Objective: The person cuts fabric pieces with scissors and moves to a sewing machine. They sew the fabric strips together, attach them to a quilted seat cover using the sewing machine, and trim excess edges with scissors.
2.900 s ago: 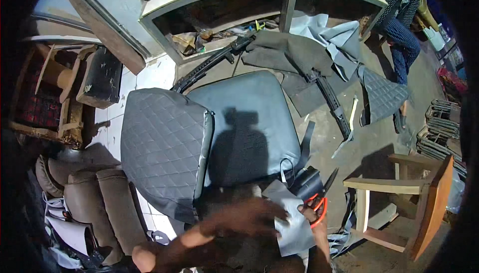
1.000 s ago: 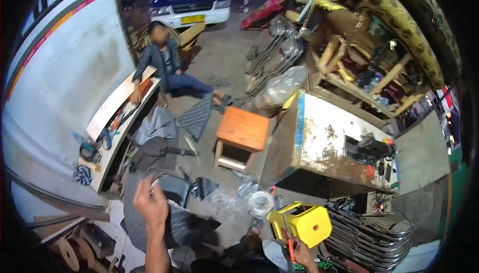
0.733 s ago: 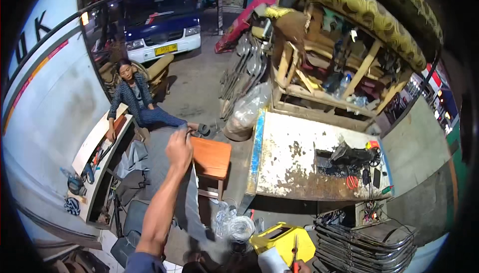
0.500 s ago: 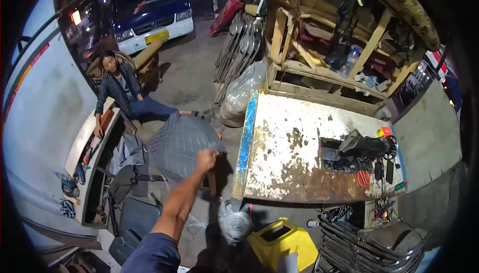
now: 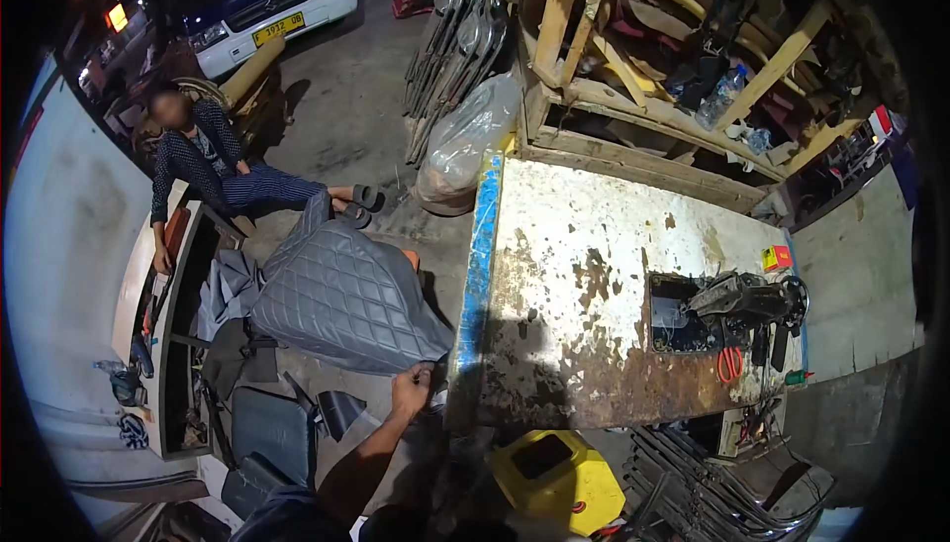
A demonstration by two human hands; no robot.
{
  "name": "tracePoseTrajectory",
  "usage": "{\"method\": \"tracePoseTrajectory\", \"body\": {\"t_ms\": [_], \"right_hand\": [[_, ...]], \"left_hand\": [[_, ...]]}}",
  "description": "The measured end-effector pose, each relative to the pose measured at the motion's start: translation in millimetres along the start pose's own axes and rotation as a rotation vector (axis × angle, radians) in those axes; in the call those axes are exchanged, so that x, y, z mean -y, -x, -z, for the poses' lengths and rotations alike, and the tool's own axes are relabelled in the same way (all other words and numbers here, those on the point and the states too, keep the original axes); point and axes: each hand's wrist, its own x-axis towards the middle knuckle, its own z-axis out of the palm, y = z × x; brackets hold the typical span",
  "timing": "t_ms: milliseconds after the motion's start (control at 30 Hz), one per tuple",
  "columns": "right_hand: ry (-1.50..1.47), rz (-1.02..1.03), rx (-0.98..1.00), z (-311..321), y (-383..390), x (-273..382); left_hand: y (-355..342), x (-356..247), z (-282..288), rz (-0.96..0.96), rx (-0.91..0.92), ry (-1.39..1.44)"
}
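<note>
My left hand (image 5: 414,390) pinches the near corner of a grey quilted cover (image 5: 351,295), just left of the worn white worktable. The cover lies spread and sloping over an orange-topped wooden stool (image 5: 412,261), which peeks out behind it. My right hand is out of view at the lower edge. Below my left hand are a dark padded seat (image 5: 272,438) and a curled piece of black material (image 5: 339,411).
The worktable (image 5: 584,235) bears a sewing machine (image 5: 747,299) and red-handled scissors (image 5: 730,364). A yellow plastic stool (image 5: 554,483) and stacked metal frames (image 5: 712,483) stand below it. A co-worker (image 5: 218,171) sits by a low shelf (image 5: 183,324). A wooden rack (image 5: 663,97) stands behind the table.
My view has lifted from the floor toward the worktable. My left hand has pulled the quilted cover up and across onto the wooden stool. My right hand with the scissors has left view.
</note>
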Motion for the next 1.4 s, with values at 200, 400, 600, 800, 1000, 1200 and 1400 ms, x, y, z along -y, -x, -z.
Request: {"method": "tracePoseTrajectory", "body": {"t_ms": [200, 400, 600, 800, 1000, 1200, 1400], "right_hand": [[-0.197, 0.295, 0.125, -75, 6, 144], [0.439, 0.651, 0.107, -142, -116, 215], [0.946, 0.719, -0.245, -123, -160, 230], [1.172, 0.856, -0.594, -32, -244, 236], [1.461, 1.084, -0.486, 6, -302, 286], [1.076, 1.277, 0.095, -106, -271, 286], [1.008, 1.55, -0.035, -68, -295, 253]], "left_hand": [[16, -15, 24, -0.052, -0.03, 0.248], [24, -113, 35, -0.075, -0.149, 0.489], [53, -207, -5, -0.076, 0.169, 0.533], [74, -241, -106, -0.935, 0.24, -0.389], [94, -246, -170, -0.851, 0.455, -0.497], [114, -249, -199, -0.983, 0.406, -0.454], [158, -270, -268, -0.835, 0.469, -0.398]]}}
